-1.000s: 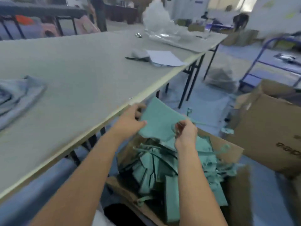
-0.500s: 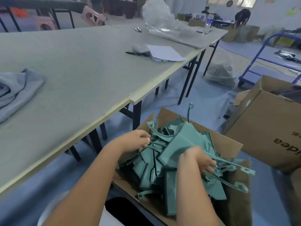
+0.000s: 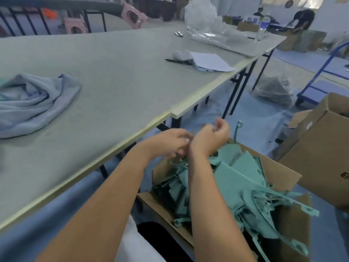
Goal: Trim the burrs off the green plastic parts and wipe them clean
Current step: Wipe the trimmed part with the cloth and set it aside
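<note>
Where the two bare forearms meet at center frame of the head view, the left hand (image 3: 170, 141) and right hand (image 3: 211, 136) sit close together above the near-left corner of an open cardboard box (image 3: 283, 173). Both are motion-blurred. L hand: fingers curled inward toward the R wrist; can't tell if it holds anything. R hand: fingers bent, thumb and fingertips drawn together up top as if pinching something small, but blur hides what, so can't tell.

Counts: 2 hands, 2 forearms. 1 box full of green plastic parts (image 3: 241, 178), a tangled heap w/ flat panels and thin looped strips, too many and too jumbled to count. 1 green strip (image 3: 237, 130) pokes upright just right of the R hand. A 2nd cardboard box (image 3: 324, 157) stands at right edge of frame.

The parts lie directly below and to the lower right of both hands, inside the box on the blue floor; some strips overhang its right rim.

The grey table (image 3: 113, 82) fills the upper left. On it: 1 crumpled grey cloth (image 3: 32, 103) at far left, 1 white paper sheet (image 3: 211, 61) w/ 1 black pen (image 3: 178, 61) just beside it, clear plastic bags (image 3: 207, 29) and 1 water bottle (image 3: 261, 29) toward the far end.
</note>
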### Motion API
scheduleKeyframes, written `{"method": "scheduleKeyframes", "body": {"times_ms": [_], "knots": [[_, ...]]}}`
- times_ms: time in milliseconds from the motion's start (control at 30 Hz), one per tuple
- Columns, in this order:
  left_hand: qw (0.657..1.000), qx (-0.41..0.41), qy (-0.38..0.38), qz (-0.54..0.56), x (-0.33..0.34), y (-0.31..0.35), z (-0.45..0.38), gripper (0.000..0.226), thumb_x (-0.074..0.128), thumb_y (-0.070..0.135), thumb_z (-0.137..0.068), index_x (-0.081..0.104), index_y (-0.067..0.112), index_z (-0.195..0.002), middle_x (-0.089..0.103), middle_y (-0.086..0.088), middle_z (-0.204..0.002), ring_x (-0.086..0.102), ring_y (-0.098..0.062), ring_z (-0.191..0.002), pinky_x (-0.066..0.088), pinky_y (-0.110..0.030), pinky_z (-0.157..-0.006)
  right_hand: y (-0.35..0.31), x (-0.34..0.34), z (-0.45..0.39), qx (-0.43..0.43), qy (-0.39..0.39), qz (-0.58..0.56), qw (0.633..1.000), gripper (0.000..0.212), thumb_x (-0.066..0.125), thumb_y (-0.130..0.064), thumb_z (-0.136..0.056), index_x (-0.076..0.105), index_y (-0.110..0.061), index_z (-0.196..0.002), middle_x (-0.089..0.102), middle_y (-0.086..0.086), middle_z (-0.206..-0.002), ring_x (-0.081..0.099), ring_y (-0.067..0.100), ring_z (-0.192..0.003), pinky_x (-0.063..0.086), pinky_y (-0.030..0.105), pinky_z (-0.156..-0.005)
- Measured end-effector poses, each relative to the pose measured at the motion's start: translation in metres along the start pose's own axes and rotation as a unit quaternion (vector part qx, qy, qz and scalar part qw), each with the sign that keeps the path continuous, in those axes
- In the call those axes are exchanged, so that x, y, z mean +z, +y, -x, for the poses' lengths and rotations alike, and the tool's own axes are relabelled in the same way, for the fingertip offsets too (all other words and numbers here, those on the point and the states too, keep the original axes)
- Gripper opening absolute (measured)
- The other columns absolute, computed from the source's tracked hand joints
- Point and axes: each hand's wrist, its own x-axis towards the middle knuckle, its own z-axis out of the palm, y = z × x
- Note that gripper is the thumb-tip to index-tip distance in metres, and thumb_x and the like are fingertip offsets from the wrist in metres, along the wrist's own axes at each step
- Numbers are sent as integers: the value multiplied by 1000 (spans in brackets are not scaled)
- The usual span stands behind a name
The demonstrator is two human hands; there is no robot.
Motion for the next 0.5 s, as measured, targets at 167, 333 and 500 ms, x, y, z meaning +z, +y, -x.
{"method": "scheduleKeyframes", "body": {"times_ms": [167, 333, 500], "knots": [[977, 18, 206, 59, -96, 6, 65, 37, 42, -3, -86, 62, 22, -105, 72, 0, -82, 70, -13, -77, 57, -32, -74, -61, 98, 78, -124, -278, -56, 951, 22, 48, 2, -83, 59, -17, -84, 64, 6, -96, 52, 2, -78, 37, 7, -71], [916, 0, 381, 129, -168, -43, 172, 30, 41, 4, -97, 64, 23, -100, 74, 3, -83, 71, -15, -80, 55, -26, -67, -81, 156, 186, -169, -513, -52, 840, 21, 49, -5, -85, 56, -24, -78, 60, -10, -84, 52, 4, -77, 38, 13, -71], [719, -31, 675, 164, -204, -109, 277, 33, 41, -5, -90, 62, 20, -82, 69, 4, -69, 63, -5, -58, 49, -15, -55, -78, 189, 306, -303, -673, 29, 674, 12, 55, -16, -88, 60, -15, -77, 64, 2, -83, 58, 20, -86, 44, 34, -79]]}}
